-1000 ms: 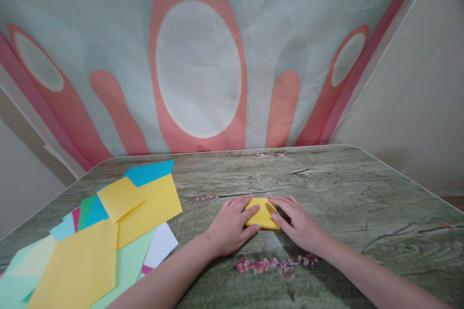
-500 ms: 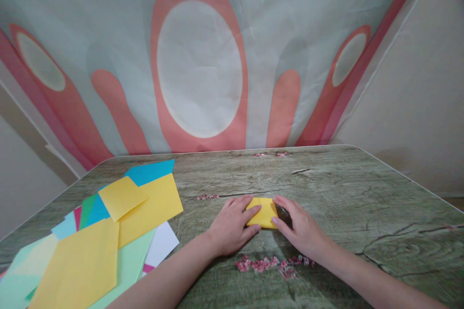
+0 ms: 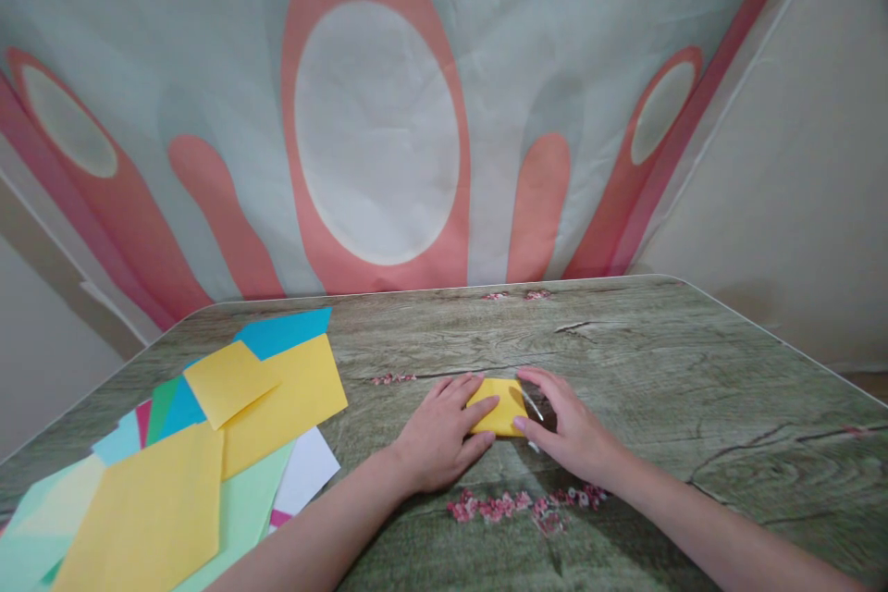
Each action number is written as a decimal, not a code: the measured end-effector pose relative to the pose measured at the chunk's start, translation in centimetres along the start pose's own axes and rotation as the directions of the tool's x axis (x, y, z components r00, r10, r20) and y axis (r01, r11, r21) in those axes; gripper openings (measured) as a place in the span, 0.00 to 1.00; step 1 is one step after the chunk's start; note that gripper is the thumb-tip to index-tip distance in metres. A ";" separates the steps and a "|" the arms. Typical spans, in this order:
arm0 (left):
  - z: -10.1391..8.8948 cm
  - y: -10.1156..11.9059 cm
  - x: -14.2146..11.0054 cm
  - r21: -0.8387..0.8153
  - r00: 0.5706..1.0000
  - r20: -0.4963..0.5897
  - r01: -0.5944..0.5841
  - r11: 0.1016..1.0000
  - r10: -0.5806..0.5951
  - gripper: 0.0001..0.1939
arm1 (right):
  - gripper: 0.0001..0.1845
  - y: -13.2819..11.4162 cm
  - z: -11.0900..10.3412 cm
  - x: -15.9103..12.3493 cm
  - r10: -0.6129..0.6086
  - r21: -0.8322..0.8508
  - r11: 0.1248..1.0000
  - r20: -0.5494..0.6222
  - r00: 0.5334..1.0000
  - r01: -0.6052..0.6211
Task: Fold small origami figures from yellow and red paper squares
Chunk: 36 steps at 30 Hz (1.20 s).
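A small folded yellow paper point(image 3: 503, 395) lies on the wood-patterned table between my hands. My left hand point(image 3: 442, 433) holds it down from the left, its index finger across the top face and its thumb along the near edge. From the right, my right hand point(image 3: 565, 421) grips the paper's right side, the thumb on the near corner and the index fingertip by the far corner. Between that thumb and index finger a gap shows, with a thin pale streak in it that I cannot make out. The underside of the paper is hidden.
To the left lies a loose spread of coloured sheets: large yellow ones point(image 3: 149, 509), a blue one point(image 3: 291, 330), a pale green one point(image 3: 253, 499) and a white one point(image 3: 309, 467). Behind the table point(image 3: 694, 370) hangs a grey and coral patterned backdrop point(image 3: 496, 46).
The right index fingertip has shifted slightly off the far corner, and a pale streak now shows beside the right edge. My left hand stays in place. The whole view has slid a little.
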<state>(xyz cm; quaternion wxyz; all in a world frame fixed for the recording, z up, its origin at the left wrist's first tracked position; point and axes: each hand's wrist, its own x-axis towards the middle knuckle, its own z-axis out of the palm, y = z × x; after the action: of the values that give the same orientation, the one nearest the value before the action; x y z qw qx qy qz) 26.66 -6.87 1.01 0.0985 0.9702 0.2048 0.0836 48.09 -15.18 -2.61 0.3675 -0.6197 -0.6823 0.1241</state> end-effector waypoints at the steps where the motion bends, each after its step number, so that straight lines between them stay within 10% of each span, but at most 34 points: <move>1: 0.0 0.0 0.0 0.001 1.000 0.003 -0.001 1.000 0.001 0.24 | 0.29 0.0 0.0 0.0 -0.003 0.001 1.000 0.007 1.000 0.003; 19: 0.0 0.4 -0.1 0.002 0.996 -0.054 0.067 0.998 -0.067 0.27 | 0.25 -1.0 -0.3 -0.5 -0.163 -0.268 0.938 0.219 0.962 0.220; 36: -0.7 0.1 0.0 -0.027 0.994 -0.088 0.061 0.998 -0.063 0.28 | 0.23 -1.1 0.1 -0.5 -0.190 -0.311 0.920 0.173 0.966 0.237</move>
<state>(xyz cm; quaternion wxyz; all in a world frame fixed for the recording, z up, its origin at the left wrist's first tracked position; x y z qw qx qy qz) 26.61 -6.85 1.69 0.1036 0.9575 0.2380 0.1261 47.18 -15.85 -2.13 0.2214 -0.5839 -0.7810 0.0106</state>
